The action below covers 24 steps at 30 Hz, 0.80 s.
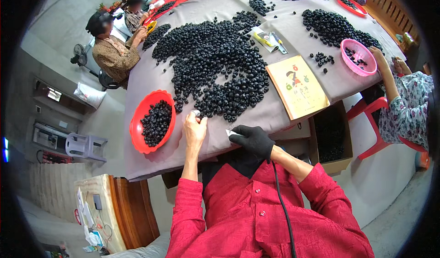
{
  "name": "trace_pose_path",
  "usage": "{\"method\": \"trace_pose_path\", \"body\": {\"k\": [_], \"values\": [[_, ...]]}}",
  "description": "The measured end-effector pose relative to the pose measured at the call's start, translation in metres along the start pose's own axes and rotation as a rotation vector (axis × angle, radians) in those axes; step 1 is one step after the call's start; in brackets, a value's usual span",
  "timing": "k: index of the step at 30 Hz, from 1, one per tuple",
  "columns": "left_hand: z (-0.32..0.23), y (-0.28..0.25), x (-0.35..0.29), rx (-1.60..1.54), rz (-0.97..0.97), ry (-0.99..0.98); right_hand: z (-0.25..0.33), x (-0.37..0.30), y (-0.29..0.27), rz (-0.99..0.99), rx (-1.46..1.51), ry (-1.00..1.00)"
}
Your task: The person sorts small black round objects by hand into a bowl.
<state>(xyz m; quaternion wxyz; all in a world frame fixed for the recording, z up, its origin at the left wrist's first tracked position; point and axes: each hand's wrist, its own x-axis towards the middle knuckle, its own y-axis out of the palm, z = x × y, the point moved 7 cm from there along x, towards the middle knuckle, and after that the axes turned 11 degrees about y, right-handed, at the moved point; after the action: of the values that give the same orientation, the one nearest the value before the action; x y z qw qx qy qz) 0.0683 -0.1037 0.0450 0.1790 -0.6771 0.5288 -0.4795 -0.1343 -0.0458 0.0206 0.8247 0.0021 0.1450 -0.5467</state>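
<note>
My bare left hand (pixel 195 130) is at the table's near edge, its fingers pinched together beside the front of a big heap of small round black pieces (pixel 208 61). A bit of white shows at its fingertips; whether a black piece is between them is hidden. To its right, my right hand (pixel 255 141) wears a black glove. It is closed round a small white pointed tool (pixel 233 133), whose tip points left toward my left hand. Left of my left hand is a red scalloped basin (pixel 133 125) partly filled with black pieces.
On the cloth-covered table (pixel 293 43) lie a yellow booklet (pixel 298 87) and a packaged cutter (pixel 270 40). A pink basin (pixel 360 72) stands before a co-worker (pixel 405 107) at right. Other people sit at the far left. A cardboard box (pixel 339 164) is below the table.
</note>
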Motion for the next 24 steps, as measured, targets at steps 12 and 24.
{"method": "trace_pose_path", "body": {"k": [12, 24], "values": [[-0.011, 0.002, -0.011, 0.191, 0.041, 0.129, 0.004, -0.001, -0.001, 0.001, -0.018, -0.036], [-0.045, 0.049, -0.048, -1.467, 0.185, -0.38, -0.004, 0.008, -0.008, -0.041, 0.168, -0.084]]}}
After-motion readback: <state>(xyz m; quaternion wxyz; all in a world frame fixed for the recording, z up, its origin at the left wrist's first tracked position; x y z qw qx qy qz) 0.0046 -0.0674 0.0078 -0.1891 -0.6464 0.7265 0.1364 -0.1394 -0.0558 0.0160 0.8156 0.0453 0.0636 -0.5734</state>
